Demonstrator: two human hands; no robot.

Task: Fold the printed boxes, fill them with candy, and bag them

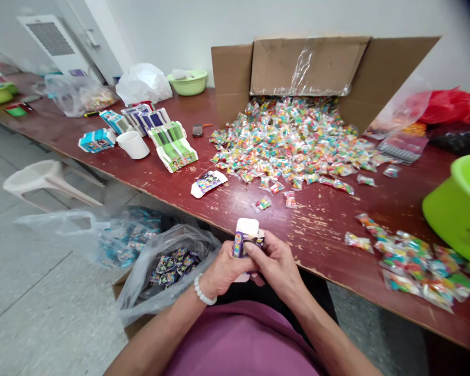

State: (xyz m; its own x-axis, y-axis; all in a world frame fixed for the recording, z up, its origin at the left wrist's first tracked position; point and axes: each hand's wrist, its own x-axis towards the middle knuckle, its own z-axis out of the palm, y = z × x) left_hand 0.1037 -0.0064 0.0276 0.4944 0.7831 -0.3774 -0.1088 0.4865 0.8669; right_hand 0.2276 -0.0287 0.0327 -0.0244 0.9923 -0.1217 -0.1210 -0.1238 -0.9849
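Between my two hands is a small purple and white cardboard box (238, 243), its white end flap standing up at the top. My left hand (224, 269) wraps round its left side and lower part. With thumb and fingers my right hand (276, 261) grips the right side near the printed front. The box is held just off the table's front edge, above my lap. Beyond it on the table lies a flat printed carton (209, 183). Small wrapped candies (262, 203) lie near that carton, in front of a large heap of candies (290, 143).
The heap spills from an open cardboard carton (309, 65). Stacks of flat green cartons (173, 146) and a white cup (133, 144) stand left. A green basin (460, 209) and loose candies sit right. Below left, a plastic bag (141, 300) holds small dark packets, near a white stool (43, 175).
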